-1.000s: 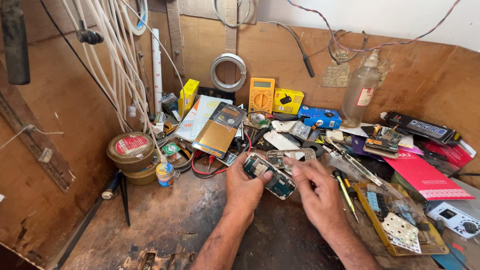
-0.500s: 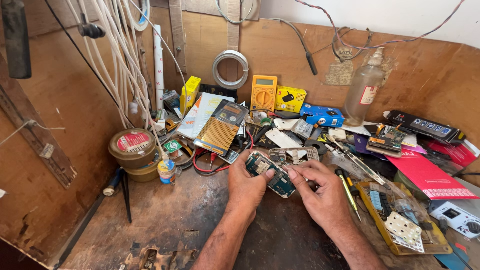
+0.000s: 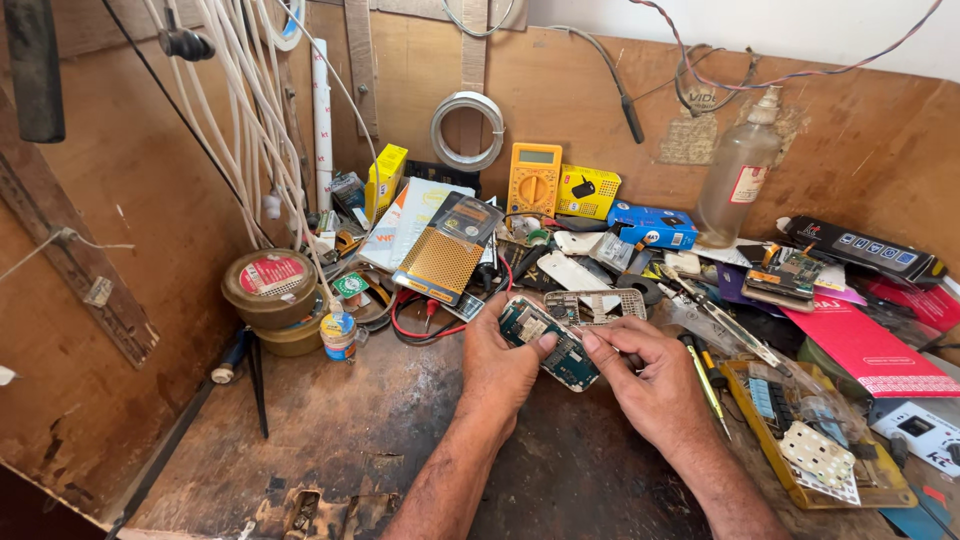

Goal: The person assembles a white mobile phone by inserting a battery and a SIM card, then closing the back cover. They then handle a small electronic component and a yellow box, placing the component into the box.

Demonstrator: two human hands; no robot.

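Opened phone circuit board [image 3: 549, 343], teal, at centre of the workbench [image 3: 330, 440], gripped between both hands. Left hand [image 3: 503, 370], at 8 o'clock of it, fingers clamped on its edge; right hand [image 3: 652, 380], at 4 o'clock, fingertips pinched on its top. Grey phone frame [image 3: 595, 305] at 1 o'clock; yellow multimeter [image 3: 534, 181] at 12 o'clock.

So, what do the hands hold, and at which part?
Both hands hold the circuit board: left hand at its left end, right hand at its right end, thumbs on top.
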